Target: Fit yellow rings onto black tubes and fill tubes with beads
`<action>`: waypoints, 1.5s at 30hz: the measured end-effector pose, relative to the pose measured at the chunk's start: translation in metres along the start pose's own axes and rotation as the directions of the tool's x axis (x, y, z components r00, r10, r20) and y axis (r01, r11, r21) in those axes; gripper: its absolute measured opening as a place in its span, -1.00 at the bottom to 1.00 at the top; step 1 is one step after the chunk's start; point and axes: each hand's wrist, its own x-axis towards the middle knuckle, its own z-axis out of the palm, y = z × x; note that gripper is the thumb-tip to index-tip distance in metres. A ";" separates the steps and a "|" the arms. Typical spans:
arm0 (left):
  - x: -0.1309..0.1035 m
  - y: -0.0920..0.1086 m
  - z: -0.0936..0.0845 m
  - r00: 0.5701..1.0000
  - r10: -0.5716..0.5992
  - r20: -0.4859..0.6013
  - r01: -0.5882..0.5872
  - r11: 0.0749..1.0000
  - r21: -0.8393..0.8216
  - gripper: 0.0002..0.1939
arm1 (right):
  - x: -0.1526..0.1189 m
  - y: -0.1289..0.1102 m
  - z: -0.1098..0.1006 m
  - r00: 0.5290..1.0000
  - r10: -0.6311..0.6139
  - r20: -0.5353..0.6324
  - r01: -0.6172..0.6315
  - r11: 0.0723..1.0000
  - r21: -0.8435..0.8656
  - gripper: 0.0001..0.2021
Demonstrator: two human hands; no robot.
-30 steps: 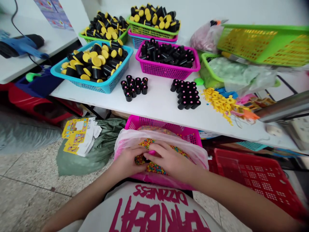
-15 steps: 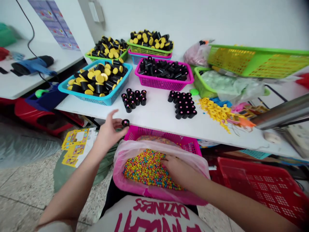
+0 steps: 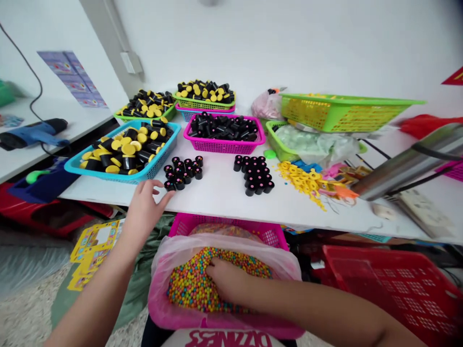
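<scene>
My left hand (image 3: 148, 205) is at the table's front, thumb and fingers around a small black cup (image 3: 169, 185) at the near left corner of a cluster of like cups (image 3: 187, 168). Some cups in this cluster show coloured specks on top. To the right stands a second group of black cups (image 3: 258, 179) with pink dots. My right hand (image 3: 226, 279) is curled in a heap of small coloured balls (image 3: 188, 284), its fingertips partly buried. The balls lie in a pink basket (image 3: 159, 308) lined with a clear bag, in front of my body.
A blue basket (image 3: 77, 166) and green baskets (image 3: 170, 113) hold black cups with yellow lids. A magenta basket (image 3: 224, 146) holds more black cups. Yellow plastic pieces (image 3: 304, 180) lie at right, near a metal tube (image 3: 398, 164). A red crate (image 3: 390, 289) stands below.
My left hand has carried the black cup up and forward to the cluster on the table. My right hand has shifted left within the coloured balls. The camera view has tilted up.
</scene>
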 end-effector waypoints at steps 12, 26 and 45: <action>0.098 0.147 0.158 0.920 0.099 0.380 -0.077 0.994 -0.073 -0.56 | -0.003 0.006 0.002 0.995 -0.053 -0.087 0.074 0.963 0.260 -0.62; -0.010 0.091 0.020 0.846 0.410 0.341 -0.199 0.837 -0.510 -0.63 | -0.029 0.016 -0.023 0.984 -0.002 -0.177 0.094 0.854 0.511 -0.67; -0.145 0.044 0.011 0.808 0.188 0.559 0.085 0.901 -0.426 -0.80 | -0.052 -0.018 -0.048 0.913 -0.091 -0.397 0.133 0.988 0.080 -0.65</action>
